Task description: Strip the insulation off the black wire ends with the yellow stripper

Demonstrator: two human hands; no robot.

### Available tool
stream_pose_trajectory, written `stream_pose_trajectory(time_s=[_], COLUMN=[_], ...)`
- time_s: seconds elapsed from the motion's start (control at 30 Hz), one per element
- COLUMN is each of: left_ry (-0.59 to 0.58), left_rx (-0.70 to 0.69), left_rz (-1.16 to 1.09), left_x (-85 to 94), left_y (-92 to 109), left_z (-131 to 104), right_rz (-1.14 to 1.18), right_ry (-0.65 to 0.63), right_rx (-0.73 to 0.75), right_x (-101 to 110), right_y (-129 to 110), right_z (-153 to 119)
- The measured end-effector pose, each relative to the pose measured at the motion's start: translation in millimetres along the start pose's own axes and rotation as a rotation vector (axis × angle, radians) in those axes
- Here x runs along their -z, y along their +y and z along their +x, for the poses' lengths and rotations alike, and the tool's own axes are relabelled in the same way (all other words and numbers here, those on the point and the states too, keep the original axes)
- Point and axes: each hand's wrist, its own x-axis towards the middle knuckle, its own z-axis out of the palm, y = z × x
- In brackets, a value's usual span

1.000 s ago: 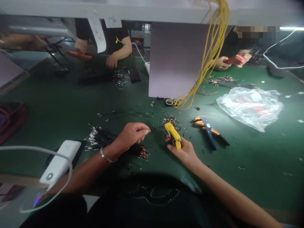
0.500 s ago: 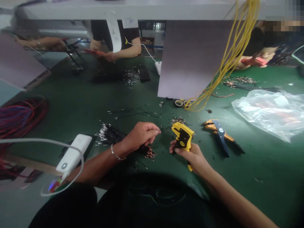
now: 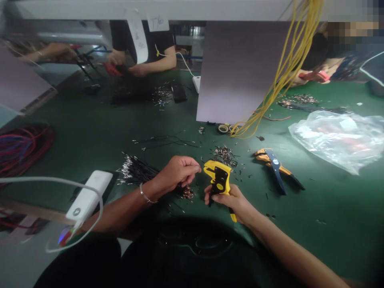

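My right hand (image 3: 232, 200) is wrapped round the handles of a yellow and black wire stripper (image 3: 220, 178), its jaws pointing up and to the left. Close to those jaws, my left hand (image 3: 183, 172) has thumb and fingers pinched together; what they hold is too small to make out. Beneath my left wrist lies a bundle of black wires (image 3: 139, 170) with silvery ends to the left and bare copper ends (image 3: 188, 193) to the right. Small black and coppery scraps (image 3: 225, 154) are heaped just beyond the stripper.
A blue and orange wire stripper (image 3: 276, 166) lies to the right, near a clear plastic bag (image 3: 339, 138). Yellow wires (image 3: 291, 80) hang from the shelf beside tape rolls (image 3: 223, 128). A white power bank (image 3: 90, 196) sits left. Co-workers' hands (image 3: 138, 70) hold red tools opposite.
My right hand has brought the yellow wire stripper left and slightly down, so its jaws are now close to my left fingertips. The left hand keeps its pinch. Two dark bits now show right of my right wrist.
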Motion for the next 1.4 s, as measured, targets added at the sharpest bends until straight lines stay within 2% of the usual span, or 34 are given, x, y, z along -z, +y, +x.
stream_pose_trajectory(time_s=[0.2,0.53,0.77,1.13,1.4], left_ry=[-0.062,-0.074,-0.081,-0.074,-0.202], left_rx=[0.057,0.069,0.073,0.075,0.152], left_rz=[-0.014,0.002,-0.058,-0.050,-0.217], left_x=[2.3,3.4,4.2,-0.1,5.3], left_y=[-2,-3,-4,-2,-2], left_z=[1,0,-1,-3,1], right_rz=[-0.037,-0.078,0.043,0.036,0.065], right_ry=[-0.045,-0.086,-0.081,-0.115,-0.161], right_rx=[0.008,-0.017,-0.072,-0.072,-0.056], right_x=[-1,0,8,9,11], right_y=[1,-2,-1,2,3], right_z=[0,-1,-2,-4,-3])
